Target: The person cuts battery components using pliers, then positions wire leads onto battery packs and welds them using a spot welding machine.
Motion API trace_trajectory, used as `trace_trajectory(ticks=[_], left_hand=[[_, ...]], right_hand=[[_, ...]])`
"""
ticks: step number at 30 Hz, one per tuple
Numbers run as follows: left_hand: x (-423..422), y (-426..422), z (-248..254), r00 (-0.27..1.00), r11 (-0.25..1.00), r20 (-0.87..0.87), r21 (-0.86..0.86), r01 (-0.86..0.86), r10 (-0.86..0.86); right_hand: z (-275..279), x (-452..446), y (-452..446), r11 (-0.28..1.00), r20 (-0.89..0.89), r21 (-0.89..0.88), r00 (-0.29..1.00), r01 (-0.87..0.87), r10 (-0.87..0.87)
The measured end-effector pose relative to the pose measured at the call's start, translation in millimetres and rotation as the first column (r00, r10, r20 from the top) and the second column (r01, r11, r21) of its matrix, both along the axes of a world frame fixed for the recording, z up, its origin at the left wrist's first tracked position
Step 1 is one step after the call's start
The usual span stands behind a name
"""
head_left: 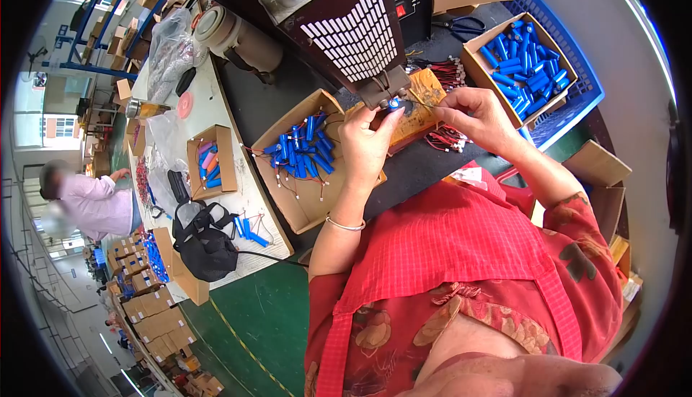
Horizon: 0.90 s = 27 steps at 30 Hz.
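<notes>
My left hand pinches a blue cylindrical cell right under the tip of the black machine. To its right, my right hand has thumb and fingertips pressed together at a thin wire beside the yellow block. The block lies below the machine tip, partly behind my hands. Blue cells with wires fill a cardboard box left of my left hand. More blue cells lie in a box at the right. Red and white wires are heaped behind and beside the block.
A blue basket holds the right box. Scissors lie near the back. A flask, a small box of cells and a black bag stand on the left table. A person is farther left.
</notes>
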State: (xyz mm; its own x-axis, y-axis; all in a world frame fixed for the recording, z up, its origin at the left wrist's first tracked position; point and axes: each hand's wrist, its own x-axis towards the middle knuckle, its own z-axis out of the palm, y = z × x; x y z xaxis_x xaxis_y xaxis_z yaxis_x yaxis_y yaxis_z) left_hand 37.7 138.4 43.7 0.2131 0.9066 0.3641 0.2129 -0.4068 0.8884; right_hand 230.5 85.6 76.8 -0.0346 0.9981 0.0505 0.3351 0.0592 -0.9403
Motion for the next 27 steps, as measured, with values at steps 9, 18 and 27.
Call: trace_trajectory(ticks=[9,18,27], left_hand=[[-1,0,4,0.999,1.0,-0.018,0.001,0.027,-0.027],[-2,4,-3,0.999,0.999,-0.004,-0.019,0.042,-0.042],[-5,-2,6,0.985,1.0,-0.175,0.009,-0.002,0.004]], right_hand=[[0,1,3,0.99,-0.14,-0.138,0.99,-0.039,0.02],[4,0,9,0.989,-0.122,-0.131,0.991,-0.073,0.057],[-5,3,10,0.994,-0.103,-0.106,0.995,-0.029,0.018]])
